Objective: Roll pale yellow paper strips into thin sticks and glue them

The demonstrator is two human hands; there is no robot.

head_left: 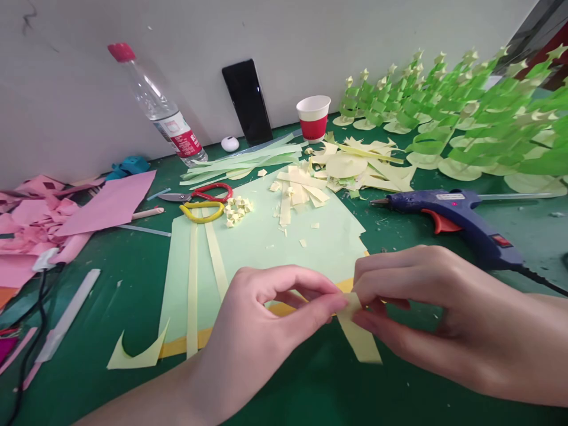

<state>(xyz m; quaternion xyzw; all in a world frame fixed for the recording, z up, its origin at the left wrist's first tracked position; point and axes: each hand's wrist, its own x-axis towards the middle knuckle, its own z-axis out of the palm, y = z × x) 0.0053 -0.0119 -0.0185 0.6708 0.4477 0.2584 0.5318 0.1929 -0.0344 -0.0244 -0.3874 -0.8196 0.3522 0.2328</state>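
Observation:
A pale yellow paper strip (360, 340) is pinched between both hands near the front of the table, its loose end hanging down toward me. My left hand (270, 325) closes thumb and forefinger on the strip's upper end. Right beside it, my right hand (426, 307) grips the same strip with thumb and fingers. Under and beyond the hands lies a light green paper sheet (261, 242). Two long yellow strips (192, 284) rest on its left part. A small heap of folded paper stars (238, 210) sits by the scissors (204, 201), which have red and yellow handles.
A blue glue gun (461, 213) lies at the right, its cord running off. Yellow paper scraps (355, 163) and a paper cup (314, 115) are behind. A bottle (164, 112) and phone (247, 100) lean on the wall. Green star-topped paper plants (465, 112) crowd the back right; pink paper (109, 204) lies left.

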